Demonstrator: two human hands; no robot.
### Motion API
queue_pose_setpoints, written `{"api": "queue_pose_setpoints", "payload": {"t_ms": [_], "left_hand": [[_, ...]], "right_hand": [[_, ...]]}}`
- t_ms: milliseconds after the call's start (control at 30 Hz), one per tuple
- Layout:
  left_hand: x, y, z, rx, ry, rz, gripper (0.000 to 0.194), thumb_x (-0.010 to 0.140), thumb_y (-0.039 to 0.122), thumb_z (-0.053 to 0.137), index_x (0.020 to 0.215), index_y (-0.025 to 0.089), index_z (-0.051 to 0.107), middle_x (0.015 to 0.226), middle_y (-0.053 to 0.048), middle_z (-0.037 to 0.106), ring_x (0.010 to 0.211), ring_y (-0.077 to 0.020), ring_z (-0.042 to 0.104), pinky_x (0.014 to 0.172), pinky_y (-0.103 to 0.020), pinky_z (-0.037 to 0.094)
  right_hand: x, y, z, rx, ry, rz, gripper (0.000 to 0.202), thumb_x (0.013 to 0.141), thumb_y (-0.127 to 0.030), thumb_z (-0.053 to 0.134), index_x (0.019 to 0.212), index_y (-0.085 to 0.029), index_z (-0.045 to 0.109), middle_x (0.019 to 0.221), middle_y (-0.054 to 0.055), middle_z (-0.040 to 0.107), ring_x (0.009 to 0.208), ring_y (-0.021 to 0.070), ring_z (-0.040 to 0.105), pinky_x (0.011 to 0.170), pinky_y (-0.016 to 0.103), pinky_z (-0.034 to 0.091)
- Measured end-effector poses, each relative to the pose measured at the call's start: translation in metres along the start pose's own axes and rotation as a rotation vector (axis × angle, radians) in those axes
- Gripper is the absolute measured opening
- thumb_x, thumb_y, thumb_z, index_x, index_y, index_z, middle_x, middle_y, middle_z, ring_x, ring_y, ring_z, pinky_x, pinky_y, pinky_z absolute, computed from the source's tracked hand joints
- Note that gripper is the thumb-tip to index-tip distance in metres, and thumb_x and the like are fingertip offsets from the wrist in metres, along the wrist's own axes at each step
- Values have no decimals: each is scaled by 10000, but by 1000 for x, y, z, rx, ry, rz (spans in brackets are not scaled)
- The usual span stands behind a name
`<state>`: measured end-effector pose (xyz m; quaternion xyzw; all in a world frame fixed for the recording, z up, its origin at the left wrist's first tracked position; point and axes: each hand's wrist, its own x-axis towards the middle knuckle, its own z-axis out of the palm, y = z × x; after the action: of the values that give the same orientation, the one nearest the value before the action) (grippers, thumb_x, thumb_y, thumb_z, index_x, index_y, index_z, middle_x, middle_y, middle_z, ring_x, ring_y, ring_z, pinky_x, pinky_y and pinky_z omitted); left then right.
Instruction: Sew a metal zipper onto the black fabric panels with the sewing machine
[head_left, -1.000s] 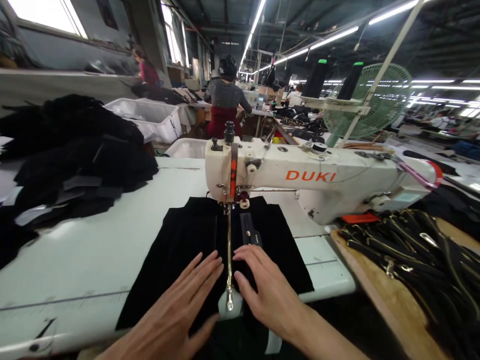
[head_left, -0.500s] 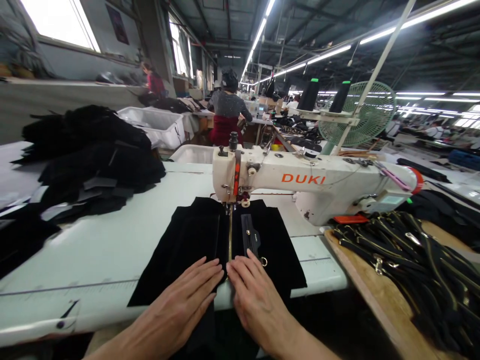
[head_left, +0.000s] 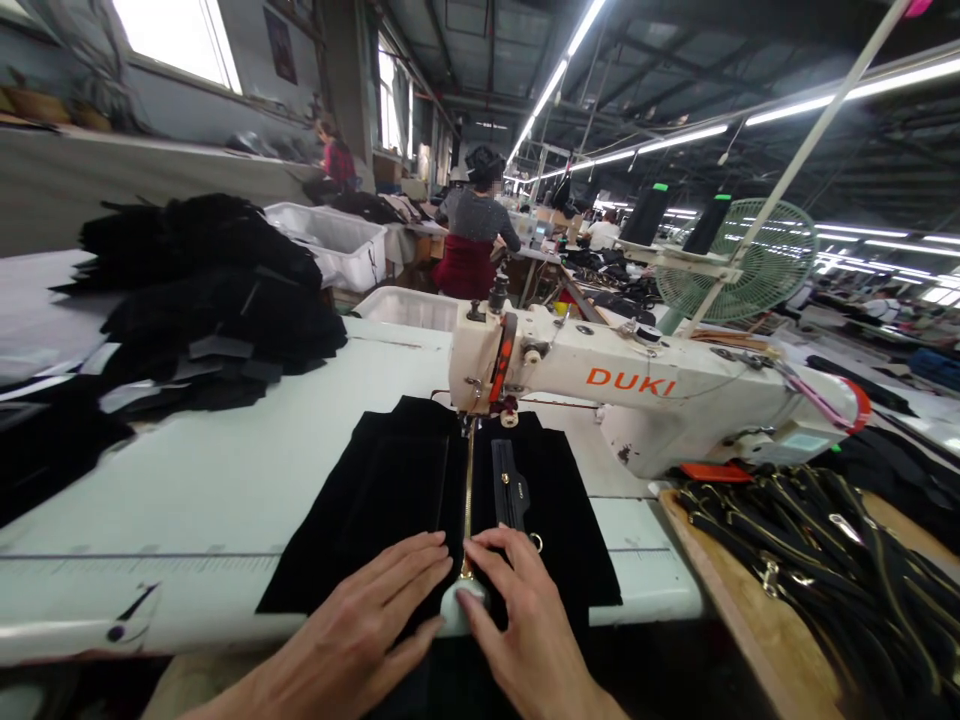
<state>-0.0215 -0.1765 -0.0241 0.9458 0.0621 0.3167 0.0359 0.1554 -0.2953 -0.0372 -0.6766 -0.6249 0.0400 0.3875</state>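
Right hand point(head_left: 525, 605) spread its thumb wide — zipper end point(head_left: 466, 573) uncovered at 6 o'clock, probably easier to guide. Left hand point(head_left: 375, 605): wide too.

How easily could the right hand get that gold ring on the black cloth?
Probably yes: the gold ring lies right beside the right hand, on the black cloth, with nothing visible between them.

Left hand point(head_left: 367, 612) on my feed: bare, slim tapering fingers point(head_left: 405, 560) | right hand point(head_left: 519, 605): bare, similarly slim | left forearm point(head_left: 259, 688), right wrist point(head_left: 577, 698): both uncovered | finer detail too small for me
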Motion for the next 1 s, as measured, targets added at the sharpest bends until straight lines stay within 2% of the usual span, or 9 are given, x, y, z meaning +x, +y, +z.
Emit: {"api": "queue_pose_setpoints", "payload": {"t_ms": [100,267,433,567,700,800,867,933,1000], "left_hand": [[2,0,2,-16,24,-17,328,1073,227,353,1191,137,645,1180,-92,711,1113,-182,678,1008,-243,507],[-1,-4,4,-55,3,-23,294,1064,194,393,1225,132,631,1207,-76,701,1150,-154,654,1054,-220,464],[10,-5,-6,-14,24,94,349,1044,100,348,1172,124,671,1154,-54,726,1110,-131,671,1079,-201,428],[19,-4,-12,-3,24,158,389,1025,57,334,1127,158,695,1109,-38,740,1052,-138,694,1060,-222,471],[20,-7,-14,-25,-39,206,393,1025,62,328,1185,175,670,1111,-39,737,1063,-168,686,1024,-261,522],[19,-10,-18,38,-96,279,444,1005,19,281,1159,153,675,1125,-49,733,1051,-183,692,983,-277,548],[19,-10,-19,86,-151,325,471,979,-17,269,1164,143,672,1182,-59,713,1079,-198,683,990,-302,545],[18,-10,-19,92,-209,314,447,985,-3,292,1211,141,650,1243,-63,685,1125,-210,661,1027,-330,522],[16,-10,-17,52,-252,250,364,1019,74,359,1275,135,610,1268,-62,671,1158,-212,640,1063,-338,493]], "right_hand": [[-1,0,6,-7,50,-5,320,866,-92,603,1156,-206,673,1089,85,663,1100,264,633,1013,481,543],[2,-1,11,31,133,-52,236,911,-107,569,1057,-226,712,1007,55,687,1007,220,668,1034,459,531],[6,-2,10,-34,159,-129,211,965,-128,515,1038,-215,694,948,39,690,901,185,681,1022,467,538],[9,-1,8,-37,147,-209,163,978,-138,522,1006,-204,668,908,17,692,877,166,679,1032,451,537],[9,3,8,-44,168,-250,150,991,-150,514,1024,-194,653,914,22,691,899,166,676,1036,436,536],[8,7,5,-53,148,-260,158,994,-168,516,1059,-209,654,921,24,686,907,167,680,1051,429,529],[7,9,1,-65,116,-222,190,983,-208,547,1146,-215,643,954,41,679,926,183,685,989,398,571],[7,10,-3,-93,74,-176,268,966,-243,576,1229,-220,622,1053,75,673,977,211,685,899,368,613],[8,9,-6,-135,60,-176,284,967,-244,565,1244,-236,627,1142,90,669,1047,236,676,883,374,619]]}}
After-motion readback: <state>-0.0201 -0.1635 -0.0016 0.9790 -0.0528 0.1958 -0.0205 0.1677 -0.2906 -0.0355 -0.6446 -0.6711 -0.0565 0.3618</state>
